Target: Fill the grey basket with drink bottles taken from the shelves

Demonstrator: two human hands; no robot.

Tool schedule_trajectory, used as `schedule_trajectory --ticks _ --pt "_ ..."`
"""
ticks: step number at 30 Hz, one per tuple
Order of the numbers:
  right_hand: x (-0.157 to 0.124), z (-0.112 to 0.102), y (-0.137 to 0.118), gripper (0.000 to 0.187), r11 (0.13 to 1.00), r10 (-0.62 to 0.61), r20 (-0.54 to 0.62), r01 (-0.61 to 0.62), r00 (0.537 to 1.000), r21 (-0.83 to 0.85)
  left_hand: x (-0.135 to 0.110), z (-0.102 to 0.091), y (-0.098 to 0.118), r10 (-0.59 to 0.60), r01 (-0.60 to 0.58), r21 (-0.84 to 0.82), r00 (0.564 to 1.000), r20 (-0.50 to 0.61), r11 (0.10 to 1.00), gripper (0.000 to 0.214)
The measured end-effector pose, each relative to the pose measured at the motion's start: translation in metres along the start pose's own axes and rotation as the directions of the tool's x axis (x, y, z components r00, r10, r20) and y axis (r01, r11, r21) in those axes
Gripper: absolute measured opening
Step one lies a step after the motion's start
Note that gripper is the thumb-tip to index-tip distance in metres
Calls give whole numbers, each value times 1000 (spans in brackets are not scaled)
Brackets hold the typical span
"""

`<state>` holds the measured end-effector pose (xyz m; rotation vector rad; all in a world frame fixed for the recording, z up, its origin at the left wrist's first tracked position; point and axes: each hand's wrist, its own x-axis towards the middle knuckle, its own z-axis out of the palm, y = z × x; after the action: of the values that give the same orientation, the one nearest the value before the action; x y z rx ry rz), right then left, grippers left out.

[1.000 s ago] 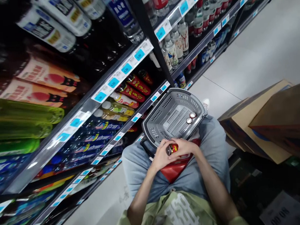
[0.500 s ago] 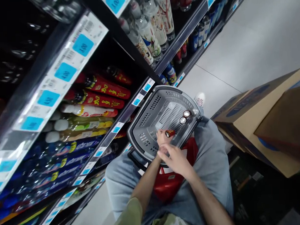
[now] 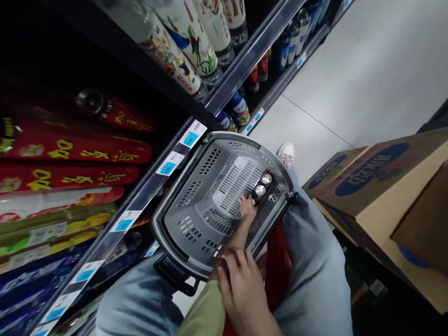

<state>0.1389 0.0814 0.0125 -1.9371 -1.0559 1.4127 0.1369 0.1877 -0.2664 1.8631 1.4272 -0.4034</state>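
Inside the grey shopping basket (image 3: 187, 184), my left hand (image 3: 247, 206) is closed round a small drink can (image 3: 253, 202), mostly hidden by the fingers. Two upright cans, a nearer can (image 3: 260, 190) and a farther can (image 3: 266, 178), stand just beyond it with silver tops showing. My right hand (image 3: 240, 281) wraps its fingers over the rolled green sleeve (image 3: 201, 317) on my left forearm, outside the basket rim.
Drink shelves run along the left, with red bottles (image 3: 83, 179) lying on their sides and clear bottles (image 3: 196, 40) standing. A cardboard box (image 3: 373, 176) is at the right. My knees flank the basket, and its black handle (image 3: 176, 274) hangs in front.
My left hand has lowered the can deeper into the basket, beside the other two. My right hand has slid from the left wrist to the sleeve. The view has moved closer.
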Motion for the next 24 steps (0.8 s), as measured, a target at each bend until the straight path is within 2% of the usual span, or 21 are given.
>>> schedule_trajectory --ticks 2,7,11,14,17,19,22,24 --pt "-1 3 2 36 1000 15 -25 -15 1000 -5 7 6 3 -77 77 -34 997 3 996 44" --pt "-3 -2 2 43 998 -63 -1 63 998 27 10 10 6 -110 115 -140 993 42 984 49" --pt "-3 -8 -3 34 997 -64 62 62 996 42 3 2 1 -73 91 -221 993 89 971 52" --pt "-3 -8 -5 31 993 -105 118 99 987 59 -10 -12 -9 -15 47 -269 992 122 962 54" --pt "-2 -6 -6 30 989 -145 196 143 970 20 -35 -32 -25 27 25 -285 984 174 958 49" --pt "-1 -5 -5 30 979 -130 259 165 957 -119 -60 -48 -39 38 24 -276 975 218 961 44" --pt "-1 -4 1 36 909 -79 318 200 945 -367 -110 -74 -63 42 20 -251 969 242 968 38" --pt "0 -2 9 40 875 -73 331 219 941 -431 -149 -90 -77 54 1 -241 973 224 971 37"
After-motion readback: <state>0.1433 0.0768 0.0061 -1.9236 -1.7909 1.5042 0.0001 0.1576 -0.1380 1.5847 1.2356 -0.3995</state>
